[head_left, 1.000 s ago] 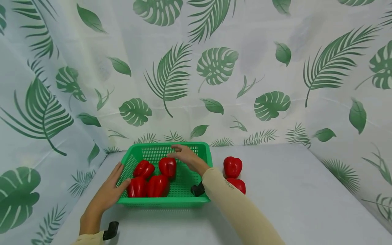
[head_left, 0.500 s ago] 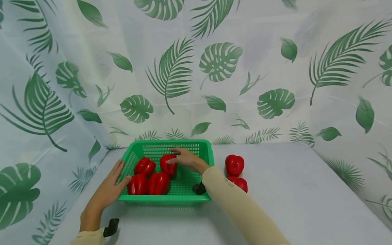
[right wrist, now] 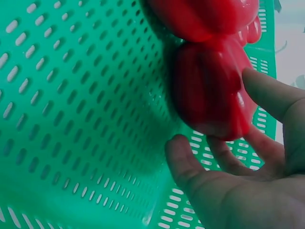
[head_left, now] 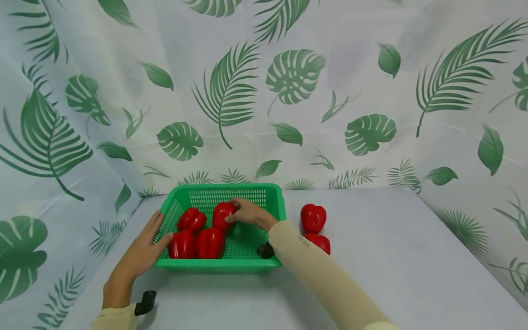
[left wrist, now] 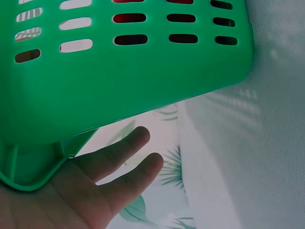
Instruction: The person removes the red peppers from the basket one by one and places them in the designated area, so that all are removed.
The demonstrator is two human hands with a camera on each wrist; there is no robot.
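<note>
Inside the green basket [head_left: 218,263], toward the back and middle, the right hand [head_left: 249,213] holds a red pepper [head_left: 223,215], its fingers and thumb curved round it; one fingertip shows just off the pepper's skin. Along the basket's left side lies the left hand [head_left: 140,250], fingers straight and two of them spread apart, the thumb over the rim. Left of the held pepper in the basket is a second pepper [head_left: 191,220]; near the basket's front wall are a third pepper [head_left: 182,244] and a fourth pepper [head_left: 211,244]. Right of the basket, on the white table [head_left: 379,256], are a fifth pepper [head_left: 313,218] and, partly behind the right sleeve [head_left: 319,275], a sixth pepper [head_left: 318,242]. A leaf-print curtain [head_left: 247,160] hangs behind the basket.
</note>
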